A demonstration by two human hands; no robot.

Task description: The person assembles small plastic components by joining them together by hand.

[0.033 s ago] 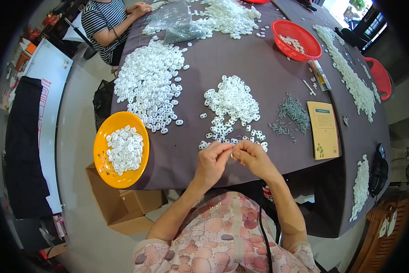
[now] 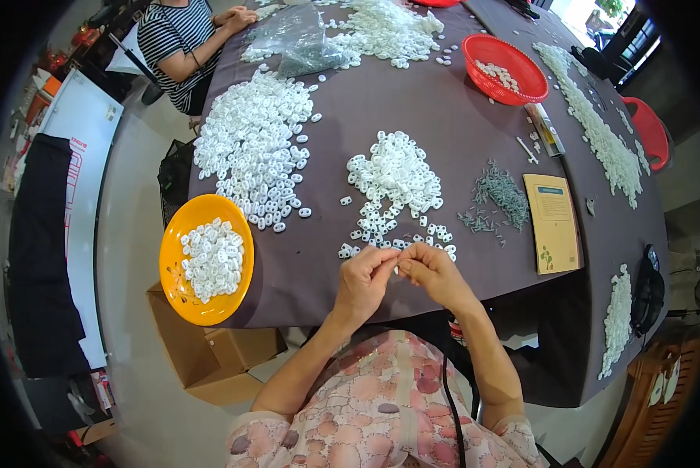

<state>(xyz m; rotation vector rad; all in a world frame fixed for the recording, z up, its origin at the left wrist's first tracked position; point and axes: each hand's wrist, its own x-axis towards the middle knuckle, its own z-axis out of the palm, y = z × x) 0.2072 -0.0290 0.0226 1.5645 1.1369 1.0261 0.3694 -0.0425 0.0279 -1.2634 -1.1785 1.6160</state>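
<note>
Just in front of the table's near edge, my left hand [image 2: 363,279] and my right hand [image 2: 437,274] meet fingertip to fingertip, both closed in a pinch. Between them shows a bit of a small white plastic piece [image 2: 397,271]; the fingers hide most of it. Right beyond my hands lie loose white two-holed pieces, leading up to a heap of them [image 2: 397,171]. A larger heap of oval white pieces [image 2: 256,140] spreads to the left. Short grey-green pins [image 2: 504,195] form a small pile to the right of the middle heap.
An orange plate [image 2: 175,288] of white pieces overhangs the table's left corner, above a cardboard box [image 2: 225,355]. A yellow booklet [image 2: 553,226] and a red basket [image 2: 479,54] are on the right. Across the table at far left sits a person in a striped shirt [image 2: 175,35].
</note>
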